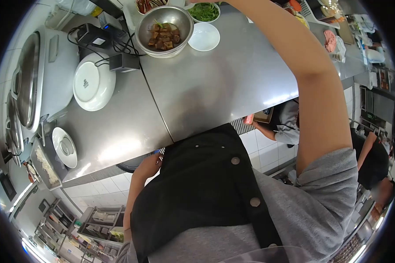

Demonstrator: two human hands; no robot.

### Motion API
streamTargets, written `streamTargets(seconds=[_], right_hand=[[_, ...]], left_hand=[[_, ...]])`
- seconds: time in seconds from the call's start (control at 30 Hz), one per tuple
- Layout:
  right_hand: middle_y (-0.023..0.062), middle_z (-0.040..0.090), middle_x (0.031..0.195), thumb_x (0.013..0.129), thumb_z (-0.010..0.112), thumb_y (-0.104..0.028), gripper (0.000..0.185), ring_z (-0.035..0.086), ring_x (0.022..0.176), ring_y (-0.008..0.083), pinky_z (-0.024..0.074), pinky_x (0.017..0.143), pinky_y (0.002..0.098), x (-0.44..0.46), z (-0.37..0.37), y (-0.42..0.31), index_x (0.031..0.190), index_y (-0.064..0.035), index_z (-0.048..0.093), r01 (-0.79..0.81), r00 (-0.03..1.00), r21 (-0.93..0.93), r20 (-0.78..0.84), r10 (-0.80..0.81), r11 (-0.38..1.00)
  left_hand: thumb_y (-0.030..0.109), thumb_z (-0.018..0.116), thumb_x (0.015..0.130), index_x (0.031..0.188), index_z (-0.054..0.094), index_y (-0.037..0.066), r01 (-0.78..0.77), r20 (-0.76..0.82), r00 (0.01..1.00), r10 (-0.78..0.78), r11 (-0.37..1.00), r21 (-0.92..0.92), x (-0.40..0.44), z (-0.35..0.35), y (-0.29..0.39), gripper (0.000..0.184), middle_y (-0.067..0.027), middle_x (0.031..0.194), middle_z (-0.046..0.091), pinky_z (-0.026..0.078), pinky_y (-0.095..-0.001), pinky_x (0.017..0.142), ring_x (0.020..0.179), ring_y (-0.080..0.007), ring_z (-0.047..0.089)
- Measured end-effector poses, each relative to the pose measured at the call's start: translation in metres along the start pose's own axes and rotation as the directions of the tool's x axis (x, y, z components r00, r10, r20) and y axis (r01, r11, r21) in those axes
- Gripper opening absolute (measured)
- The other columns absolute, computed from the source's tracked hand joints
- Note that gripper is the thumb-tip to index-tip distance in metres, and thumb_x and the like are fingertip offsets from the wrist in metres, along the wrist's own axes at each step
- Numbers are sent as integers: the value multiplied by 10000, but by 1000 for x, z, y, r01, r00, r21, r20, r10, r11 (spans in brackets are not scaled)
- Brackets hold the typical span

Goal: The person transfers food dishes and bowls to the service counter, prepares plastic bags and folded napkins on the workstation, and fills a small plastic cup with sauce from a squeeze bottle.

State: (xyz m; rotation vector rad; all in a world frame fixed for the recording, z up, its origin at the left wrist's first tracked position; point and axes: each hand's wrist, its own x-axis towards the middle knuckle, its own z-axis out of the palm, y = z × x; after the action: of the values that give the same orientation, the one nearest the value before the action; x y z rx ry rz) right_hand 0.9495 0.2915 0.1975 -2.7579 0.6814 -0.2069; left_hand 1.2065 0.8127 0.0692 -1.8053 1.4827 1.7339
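My left hand hangs low beside my black apron, below the steel counter's front edge, its fingers curled and partly hidden; what they hold, if anything, is unclear. My right arm reaches up across the counter. Only a sliver of my right hand shows at the top edge, close to a white bowl of green leaves; its fingers are cut off. Nearby are a metal bowl with brown cubes and an empty white bowl. Sliced red and white pieces lie behind.
Left on the counter are an upturned white plate, black devices with cables, a large lidded pot and a white dish. A person in grey stands beyond the counter's edge; another in black is far right.
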Motion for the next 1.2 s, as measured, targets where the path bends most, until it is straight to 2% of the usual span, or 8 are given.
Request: streamTargets(seconds=[0.17, 0.3, 0.37, 0.47, 0.67, 0.8, 1.0, 1.2], right_hand=[[192, 524, 1118, 707, 749, -31, 492, 550, 1083, 381, 460, 920, 448, -84, -40, -65, 1148, -79, 537, -59, 968, 65, -239, 73, 996], [112, 623, 1190, 768, 756, -109, 473, 622, 1034, 273, 512, 826, 373, -162, -6, -127, 1221, -105, 617, -95, 758, 214, -617, 210, 972], [99, 631, 1152, 757, 770, -106, 489, 618, 1010, 270, 508, 797, 365, -195, 31, -178, 1222, -109, 617, -119, 756, 443, -539, 371, 888], [121, 615, 1128, 755, 766, -100, 470, 605, 1037, 293, 500, 859, 375, -227, 78, -241, 1199, -79, 613, -119, 820, 722, -315, 477, 681], [142, 590, 1122, 784, 740, -65, 458, 600, 1030, 310, 504, 870, 370, -256, 129, -313, 1215, -46, 583, -147, 644, 852, -303, 703, 502], [145, 596, 1151, 793, 747, -81, 506, 620, 1008, 303, 533, 826, 357, -269, 154, -333, 1259, -49, 553, -147, 445, 919, -269, 854, 366], [140, 619, 1138, 790, 767, -103, 527, 633, 1007, 292, 554, 777, 361, -284, 150, -358, 1266, -43, 548, -298, 389, 901, -186, 902, 314], [114, 654, 970, 784, 780, -48, 447, 670, 780, 140, 546, 649, 276, -279, 152, -359, 1152, -17, 528, -209, 317, 921, -254, 914, 329]], left_hand=[[316, 655, 920, 1112, 605, 17, -112, -50, 992, 113, 993, 24, -13, -64, 74, 359, -169, 967, 693, 522, -378, 787, 863, -327, 676], [278, 656, 926, 1190, 588, 37, -303, -58, 952, 302, 953, -16, 8, -89, 141, 364, -139, 1017, 689, 514, -345, 804, 913, -258, 672], [164, 683, 905, 1287, 547, 68, -553, -219, 833, 508, 746, -371, 25, -85, 164, 417, -50, 1126, 644, 497, -321, 878, 1002, -174, 617], [89, 725, 850, 1351, 501, 68, -727, -439, 685, 581, 503, -468, 19, -75, 214, 549, -61, 1229, 600, 481, -340, 948, 1120, -183, 571], [19, 740, 818, 1351, 487, 21, -562, 43, 735, 677, 643, -520, 39, -76, 212, 590, -104, 1287, 577, 491, -370, 970, 1184, -220, 548], [24, 753, 794, 1340, 493, -3, -532, 83, 728, 681, 636, -558, 49, -54, 200, 605, -109, 1266, 587, 511, -365, 942, 1162, -219, 571], [-8, 712, 822, 1309, 522, -13, -479, 96, 726, 681, 601, -640, 61, -36, 194, 523, -122, 1204, 621, 517, -340, 924, 1112, -206, 600], [41, 729, 837, 1264, 578, 32, -544, 139, 706, 695, 658, -521, 54, -38, 214, 453, -83, 1048, 657, 525, -292, 883, 1004, -144, 622]])
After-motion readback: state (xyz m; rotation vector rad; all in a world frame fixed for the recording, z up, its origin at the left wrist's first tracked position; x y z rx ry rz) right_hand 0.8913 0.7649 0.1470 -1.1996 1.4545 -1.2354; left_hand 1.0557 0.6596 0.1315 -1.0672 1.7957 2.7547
